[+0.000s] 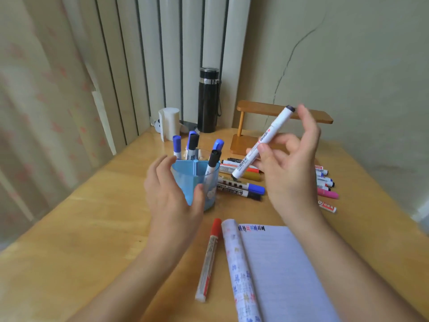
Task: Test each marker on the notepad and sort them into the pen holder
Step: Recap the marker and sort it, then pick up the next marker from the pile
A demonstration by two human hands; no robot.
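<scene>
**Above the table, a marker held beside the holder**

At about 3 o'clock from the pen holder (188, 173), I see the right hand (292, 170) pinching a white marker (274, 126) between thumb and forefinger, the other fingers spread. The marker is in the air and tilted, its dark cap toward 1 o'clock and its butt end toward 7 o'clock, over the loose markers (241, 184) lying on the table (92, 228). The left hand (173, 194) cups the pen holder from 9 o'clock, thumb on its near wall. Blue- and black-capped standing markers (192, 145) fill the holder. The open notepad (285, 270) lies at 5 o'clock from the holder, a red marker (209, 259) just beside its left edge.
</scene>
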